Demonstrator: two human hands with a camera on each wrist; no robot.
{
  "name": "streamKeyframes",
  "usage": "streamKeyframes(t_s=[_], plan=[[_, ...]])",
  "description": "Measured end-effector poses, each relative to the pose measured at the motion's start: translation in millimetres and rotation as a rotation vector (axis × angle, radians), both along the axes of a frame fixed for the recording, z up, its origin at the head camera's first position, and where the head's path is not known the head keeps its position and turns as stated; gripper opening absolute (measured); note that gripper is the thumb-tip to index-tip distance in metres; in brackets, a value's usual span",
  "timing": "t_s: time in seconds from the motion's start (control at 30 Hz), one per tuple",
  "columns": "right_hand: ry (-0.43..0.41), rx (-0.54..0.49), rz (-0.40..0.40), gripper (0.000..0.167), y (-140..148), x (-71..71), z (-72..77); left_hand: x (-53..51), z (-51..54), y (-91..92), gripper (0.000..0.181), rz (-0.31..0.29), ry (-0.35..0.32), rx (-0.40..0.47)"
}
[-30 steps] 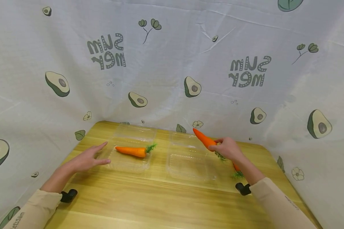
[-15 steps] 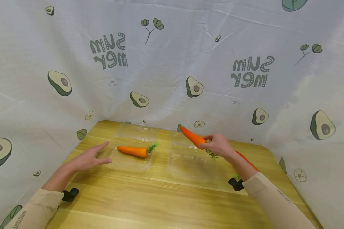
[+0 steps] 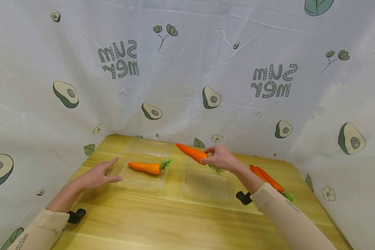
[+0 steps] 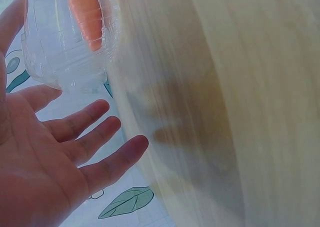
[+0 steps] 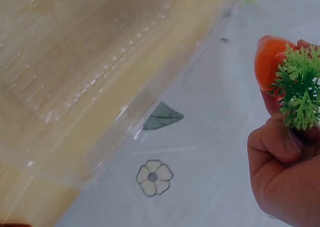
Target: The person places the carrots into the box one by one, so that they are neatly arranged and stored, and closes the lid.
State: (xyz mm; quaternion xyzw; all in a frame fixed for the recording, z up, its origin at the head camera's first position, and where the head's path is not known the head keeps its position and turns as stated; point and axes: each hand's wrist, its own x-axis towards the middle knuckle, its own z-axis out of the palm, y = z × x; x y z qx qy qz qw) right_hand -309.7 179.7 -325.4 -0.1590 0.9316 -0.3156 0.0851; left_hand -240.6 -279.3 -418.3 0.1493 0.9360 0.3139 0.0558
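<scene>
In the head view the right hand [image 3: 223,159] pinches a carrot [image 3: 192,152] near its leafy end, its tip pointing left, above the right clear box [image 3: 206,185]. The right wrist view shows this carrot's orange end [image 5: 272,62] and green leaves [image 5: 302,87] by the curled fingers of the right hand [image 5: 285,172]. Another carrot [image 3: 145,167] lies in the left clear box [image 3: 140,182]. Beside that box the left hand [image 3: 95,176] is spread, holding nothing; in the left wrist view the left hand [image 4: 55,152] has its fingers apart near the box [image 4: 55,52].
Two carrots [image 3: 270,179] lie together on the right of the wooden table [image 3: 150,218], partly behind the right forearm. Both boxes have raised clear lids toward the back. A patterned cloth [image 3: 181,69] hangs behind and at the sides of the table.
The right hand has moved left with its carrot, from the right side of the right box to above it. More of the two carrots on the right shows. The left hand has hardly moved.
</scene>
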Motion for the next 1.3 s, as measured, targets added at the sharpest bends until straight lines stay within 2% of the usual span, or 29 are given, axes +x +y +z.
streamKeyframes(t_s=[0.23, 0.63, 0.9, 1.1, 1.3], plan=[[0.018, 0.020, 0.081, 0.051, -25.0, -1.2, 1.5, -0.5, 1.2, 1.1, 0.093, -0.002, -0.006, 0.005], [-0.003, 0.082, 0.186, 0.049, -67.4, -6.6, -2.8, 0.2, 0.6, 0.5, 0.092, 0.004, -0.008, -0.002], [0.007, 0.132, 0.275, 0.047, -92.4, -12.6, -12.7, -0.4, 1.0, 0.7, 0.092, 0.011, -0.008, -0.014], [0.064, 0.187, 0.357, 0.045, -111.3, -15.0, -21.6, 0.2, 2.2, 0.3, 0.092, 0.015, -0.017, -0.020], [0.060, 0.222, 0.390, 0.045, -127.3, -14.8, -28.3, 0.5, 3.3, 1.2, 0.093, 0.007, -0.017, -0.020]])
